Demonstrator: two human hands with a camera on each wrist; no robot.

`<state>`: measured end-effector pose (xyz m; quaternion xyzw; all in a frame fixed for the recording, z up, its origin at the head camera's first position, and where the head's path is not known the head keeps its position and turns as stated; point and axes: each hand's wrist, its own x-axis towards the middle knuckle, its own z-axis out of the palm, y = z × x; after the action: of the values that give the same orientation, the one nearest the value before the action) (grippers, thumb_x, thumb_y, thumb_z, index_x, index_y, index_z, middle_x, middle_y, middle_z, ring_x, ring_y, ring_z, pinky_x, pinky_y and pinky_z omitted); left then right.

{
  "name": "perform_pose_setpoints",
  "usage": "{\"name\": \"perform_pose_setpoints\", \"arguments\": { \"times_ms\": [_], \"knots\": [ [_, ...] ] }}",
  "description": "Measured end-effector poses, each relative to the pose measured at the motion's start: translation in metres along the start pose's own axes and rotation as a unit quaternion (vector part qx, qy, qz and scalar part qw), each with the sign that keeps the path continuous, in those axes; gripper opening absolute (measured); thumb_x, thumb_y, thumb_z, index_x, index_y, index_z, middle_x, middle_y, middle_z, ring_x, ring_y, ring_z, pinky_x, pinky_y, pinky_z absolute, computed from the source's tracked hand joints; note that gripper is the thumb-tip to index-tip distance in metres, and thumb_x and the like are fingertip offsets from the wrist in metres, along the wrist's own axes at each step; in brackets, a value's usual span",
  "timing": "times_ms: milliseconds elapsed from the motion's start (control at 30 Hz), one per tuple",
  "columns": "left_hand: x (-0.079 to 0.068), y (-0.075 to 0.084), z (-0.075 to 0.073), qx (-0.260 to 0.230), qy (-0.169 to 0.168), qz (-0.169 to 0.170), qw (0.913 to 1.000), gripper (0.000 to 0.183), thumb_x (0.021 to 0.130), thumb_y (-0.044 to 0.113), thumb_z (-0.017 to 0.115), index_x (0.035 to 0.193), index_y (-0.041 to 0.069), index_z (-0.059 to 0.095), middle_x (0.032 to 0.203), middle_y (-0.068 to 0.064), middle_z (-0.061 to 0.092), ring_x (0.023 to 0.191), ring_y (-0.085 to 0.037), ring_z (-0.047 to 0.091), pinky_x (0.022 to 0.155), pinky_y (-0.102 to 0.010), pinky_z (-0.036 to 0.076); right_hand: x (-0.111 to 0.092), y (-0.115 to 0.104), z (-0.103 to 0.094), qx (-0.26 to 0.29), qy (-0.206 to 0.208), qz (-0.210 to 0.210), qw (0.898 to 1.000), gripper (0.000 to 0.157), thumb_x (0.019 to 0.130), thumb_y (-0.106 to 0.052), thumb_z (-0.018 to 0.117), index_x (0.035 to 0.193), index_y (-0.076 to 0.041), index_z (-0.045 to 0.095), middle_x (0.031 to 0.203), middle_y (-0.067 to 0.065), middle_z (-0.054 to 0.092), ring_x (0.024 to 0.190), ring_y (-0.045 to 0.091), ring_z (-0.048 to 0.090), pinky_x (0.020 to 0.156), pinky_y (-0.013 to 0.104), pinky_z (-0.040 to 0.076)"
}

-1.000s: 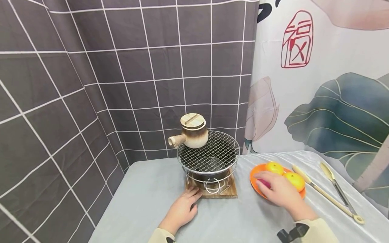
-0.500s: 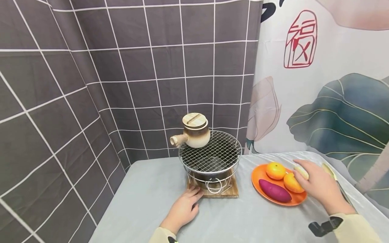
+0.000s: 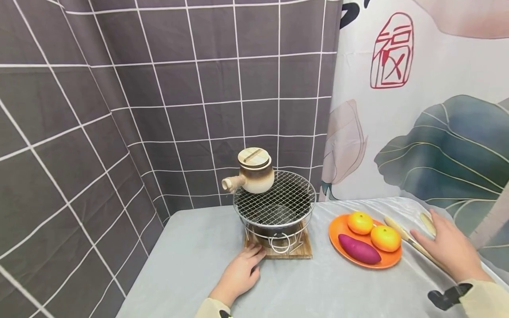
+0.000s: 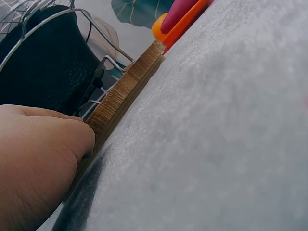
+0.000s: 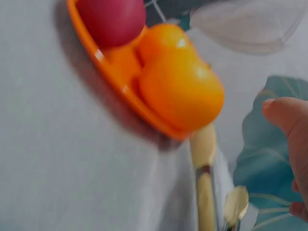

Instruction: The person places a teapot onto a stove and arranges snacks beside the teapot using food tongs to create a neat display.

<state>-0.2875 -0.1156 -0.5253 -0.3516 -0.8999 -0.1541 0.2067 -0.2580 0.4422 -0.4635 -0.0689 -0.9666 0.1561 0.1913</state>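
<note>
My left hand point(image 3: 240, 274) rests its fingertips at the front left corner of a wooden board point(image 3: 304, 251). On that board stands a round dark stove with a wire grill rack point(image 3: 292, 198). My right hand point(image 3: 455, 249) is spread over the long tongs point(image 3: 397, 229), partly covering them, and nothing is in its fingers. The tongs' pale tips point(image 5: 204, 147) show below that hand in the right wrist view. Left of the tongs, an orange plate point(image 3: 336, 229) bears a purple sweet potato point(image 3: 359, 249) and two mandarins point(image 3: 385, 238).
A small clay pot point(image 3: 258, 179) with a wooden lid and side handle sits at the back left of the rack, handle pointing left. A grey cloth point(image 3: 191, 260) covers the table. Behind hang a dark checked curtain point(image 3: 179, 88) and a flowered one.
My right hand has let go of the sweet potato on the plate and moved right, past the mandarins, to above the tongs. The left hand keeps its place at the board.
</note>
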Motion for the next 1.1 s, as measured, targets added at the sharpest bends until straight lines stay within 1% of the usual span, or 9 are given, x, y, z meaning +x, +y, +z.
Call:
{"name": "perform_pose_setpoints", "arguments": {
  "times_ms": [133,167,267,467,667,800,900,967,1100],
  "knots": [
    [0.001,0.0,0.0,-0.001,0.004,0.001,1.0,0.046,0.083,0.009,0.067,0.129,0.006,0.069,0.136,-0.012,0.064,0.13,-0.032,0.057,0.111,-0.045,0.046,-0.007,0.019,0.006,0.0,-0.02,0.043,0.999,0.125,0.088,-0.059,0.068,0.15,0.017,-0.009,0.143,0.052,0.018,0.124,0.068,0.029,0.096,0.082,0.029],
    [0.001,0.0,0.0,-0.002,0.005,0.0,1.0,0.046,0.083,0.009,0.067,0.129,0.006,0.069,0.136,-0.012,0.064,0.13,-0.032,0.057,0.111,-0.045,0.045,-0.009,0.023,0.009,-0.003,-0.026,0.053,0.998,0.129,0.086,-0.062,0.068,0.149,0.018,-0.012,0.142,0.053,0.017,0.123,0.068,0.028,0.096,0.081,0.03],
    [0.001,0.0,0.0,-0.002,0.008,-0.001,1.0,0.046,0.083,0.009,0.067,0.128,0.006,0.07,0.136,-0.012,0.064,0.13,-0.032,0.057,0.111,-0.045,0.046,-0.016,0.031,0.014,-0.019,-0.043,0.087,0.995,0.134,0.085,-0.067,0.067,0.146,0.021,-0.014,0.134,0.056,0.02,0.118,0.069,0.029,0.096,0.081,0.032],
    [0.0,0.0,0.0,-0.001,0.01,-0.003,0.9999,0.046,0.083,0.008,0.067,0.128,0.006,0.07,0.135,-0.011,0.065,0.129,-0.032,0.058,0.11,-0.046,0.047,-0.03,0.041,0.028,-0.036,-0.06,0.134,0.988,0.136,0.083,-0.072,0.063,0.145,0.024,-0.01,0.133,0.055,0.019,0.12,0.069,0.026,0.099,0.08,0.03],
    [-0.001,0.001,0.001,-0.001,0.016,-0.003,0.9999,0.046,0.083,0.008,0.068,0.128,0.006,0.07,0.135,-0.012,0.065,0.129,-0.033,0.058,0.109,-0.046,0.048,-0.035,0.049,0.038,-0.064,-0.044,0.138,0.987,0.134,0.082,-0.075,0.061,0.144,0.027,-0.001,0.119,0.053,0.026,0.109,0.068,0.031,0.095,0.077,0.033],
    [-0.001,0.002,0.001,-0.003,0.017,-0.003,0.9999,0.045,0.083,0.008,0.068,0.128,0.006,0.07,0.135,-0.011,0.065,0.128,-0.033,0.059,0.108,-0.046,0.048,-0.036,0.053,0.043,-0.079,-0.051,0.145,0.985,0.132,0.084,-0.077,0.056,0.142,0.03,0.005,0.112,0.052,0.03,0.106,0.068,0.034,0.093,0.074,0.036],
    [-0.001,0.002,0.001,-0.002,0.015,-0.003,0.9999,0.046,0.083,0.007,0.068,0.128,0.007,0.07,0.135,-0.011,0.065,0.128,-0.033,0.059,0.108,-0.046,0.048,-0.036,0.055,0.044,-0.092,-0.063,0.149,0.983,0.129,0.086,-0.077,0.053,0.14,0.032,0.01,0.111,0.053,0.035,0.104,0.067,0.042,0.089,0.072,0.043],
    [-0.001,0.002,0.001,0.0,0.015,-0.003,0.9999,0.046,0.082,0.007,0.067,0.128,0.007,0.07,0.135,-0.011,0.065,0.128,-0.033,0.059,0.108,-0.046,0.048,-0.035,0.056,0.044,-0.1,-0.076,0.149,0.981,0.126,0.086,-0.078,0.051,0.137,0.033,0.017,0.109,0.053,0.039,0.1,0.066,0.049,0.082,0.07,0.048],
    [-0.001,0.002,0.0,0.0,0.014,-0.001,0.9999,0.046,0.082,0.008,0.068,0.128,0.007,0.07,0.135,-0.011,0.065,0.128,-0.033,0.059,0.109,-0.046,0.048,-0.033,0.056,0.043,-0.111,-0.123,0.165,0.972,0.123,0.085,-0.083,0.044,0.13,0.03,0.028,0.105,0.05,0.044,0.089,0.059,0.059,0.068,0.063,0.055]
  ]
}}
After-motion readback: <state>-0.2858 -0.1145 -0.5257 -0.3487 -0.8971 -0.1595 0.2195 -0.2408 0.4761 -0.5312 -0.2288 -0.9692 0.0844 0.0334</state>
